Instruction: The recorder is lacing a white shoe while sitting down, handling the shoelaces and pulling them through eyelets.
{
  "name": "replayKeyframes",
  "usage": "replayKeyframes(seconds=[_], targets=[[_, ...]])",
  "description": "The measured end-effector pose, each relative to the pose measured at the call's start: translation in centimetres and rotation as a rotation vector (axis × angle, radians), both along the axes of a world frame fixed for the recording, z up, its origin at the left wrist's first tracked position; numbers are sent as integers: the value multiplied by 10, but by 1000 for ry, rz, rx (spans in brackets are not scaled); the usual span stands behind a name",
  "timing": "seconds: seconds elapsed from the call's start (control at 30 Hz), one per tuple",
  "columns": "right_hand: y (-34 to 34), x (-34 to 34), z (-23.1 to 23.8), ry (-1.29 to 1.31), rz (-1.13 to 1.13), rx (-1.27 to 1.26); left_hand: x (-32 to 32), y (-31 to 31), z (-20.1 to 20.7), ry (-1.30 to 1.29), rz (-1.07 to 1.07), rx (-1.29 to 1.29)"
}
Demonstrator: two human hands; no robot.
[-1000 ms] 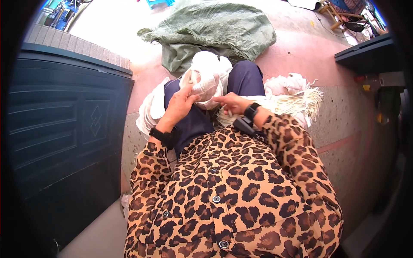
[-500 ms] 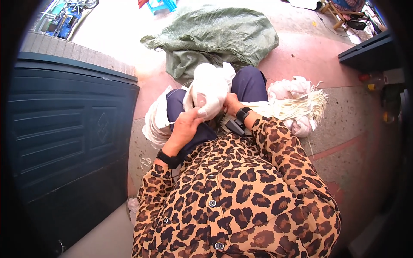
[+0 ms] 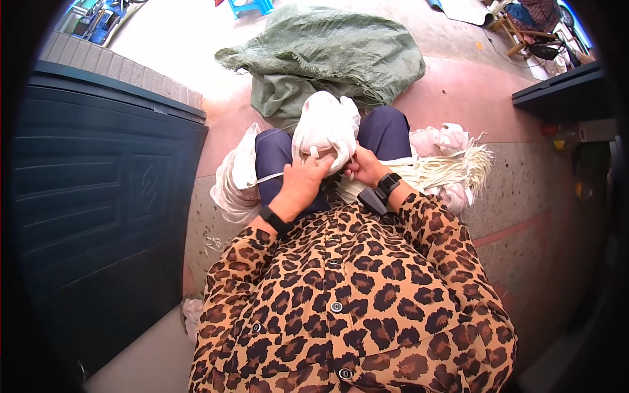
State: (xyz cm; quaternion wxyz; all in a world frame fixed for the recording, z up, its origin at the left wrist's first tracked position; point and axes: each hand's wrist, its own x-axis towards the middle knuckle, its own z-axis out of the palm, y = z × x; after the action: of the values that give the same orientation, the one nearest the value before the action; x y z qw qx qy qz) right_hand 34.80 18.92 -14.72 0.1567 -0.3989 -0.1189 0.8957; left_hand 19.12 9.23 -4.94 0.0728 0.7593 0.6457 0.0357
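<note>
A bunched white cloth item [image 3: 325, 124] with a strap-like loop rests between my knees; its exact kind is not clear. My left hand [image 3: 303, 185] has its fingers closed on the near left edge of the cloth, beside a small white tab. My right hand [image 3: 368, 168] is at the near right edge, with curled fingers pinching the cloth. Part of the fabric is hidden behind my fingers. By my right thigh lies a bundle of pale cream strips [image 3: 452, 168] with frayed ends. To the left of my left knee, more white cloth [image 3: 230, 183] hangs in folds.
A large green woven sack [image 3: 341, 56] lies crumpled on the floor beyond my knees. Dark panelled door leaf [image 3: 111, 203] stands close on the left; another dark panel [image 3: 557, 88] juts in on the right. A blue stool [image 3: 251, 6] is far off.
My left hand has shifted right and slightly forward along the cloth. The cloth has turned, and its strap and small tab now show. My right hand has moved slightly right.
</note>
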Motion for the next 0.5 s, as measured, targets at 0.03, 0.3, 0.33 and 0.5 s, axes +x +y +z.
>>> replayKeyframes(seconds=[0.03, 0.3, 0.33, 0.5], targets=[[-2, -3, 0, -152, 22, -8, 3, -3, -3, 37, -11, 5], [0, 5, 50, -780, 240, 1150, 4, -7, -34, 40, -117, 43], [-2, 7, 45, -845, 33, 1480, 6, -7, -38, 37, -118, 42], [12, -5, 88, -853, 279, 1453, 11, -8, -49, 28, -199, -56]])
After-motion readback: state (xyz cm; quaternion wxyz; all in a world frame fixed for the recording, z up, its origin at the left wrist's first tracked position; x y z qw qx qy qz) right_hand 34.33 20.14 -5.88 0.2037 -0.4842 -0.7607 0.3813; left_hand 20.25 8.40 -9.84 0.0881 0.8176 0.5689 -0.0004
